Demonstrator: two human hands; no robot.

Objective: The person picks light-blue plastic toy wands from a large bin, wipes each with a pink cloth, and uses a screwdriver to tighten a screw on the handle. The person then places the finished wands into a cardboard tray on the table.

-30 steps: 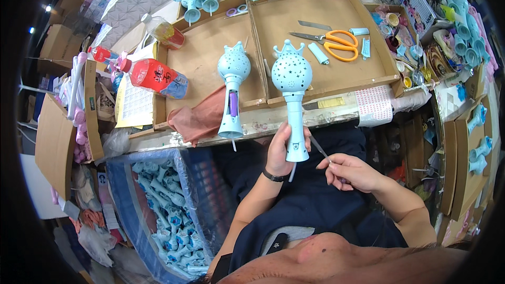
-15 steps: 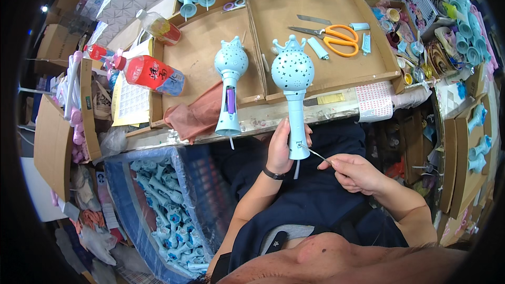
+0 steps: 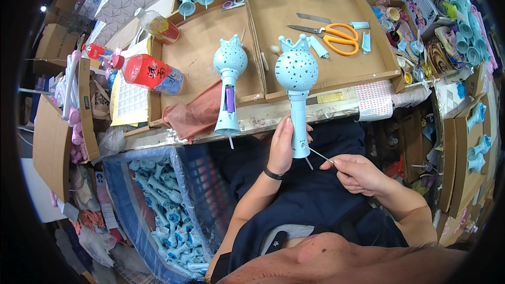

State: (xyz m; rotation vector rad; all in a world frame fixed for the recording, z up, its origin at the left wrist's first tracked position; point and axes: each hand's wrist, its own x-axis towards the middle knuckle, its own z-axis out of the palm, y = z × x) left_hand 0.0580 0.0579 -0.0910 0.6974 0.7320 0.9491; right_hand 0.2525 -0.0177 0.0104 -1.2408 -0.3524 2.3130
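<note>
The person's left hand (image 3: 283,147) is gripping the handle of a crowned blue wand (image 3: 298,94) upright by the near edge of the surface (image 3: 258,117), while the right hand (image 3: 362,175), forearm slanting inward, is pinching a thin metal tool (image 3: 320,154) toward the handle's base.

Large dark characters run across the red-and-blue label of a bottle (image 3: 152,73) lying at the left. Dark capital letters are printed on a brown cardboard box (image 3: 55,42) at the upper left. The clear bottle (image 3: 167,30) with amber contents bears a red label, its lettering too small to read. A gridded paper sheet (image 3: 129,104) carries rows of tiny marks, also unreadable. Small red marks fill a white sheet (image 3: 374,101) hanging over the table edge. A dark figure sign stands on a white tag (image 3: 100,179).
</note>
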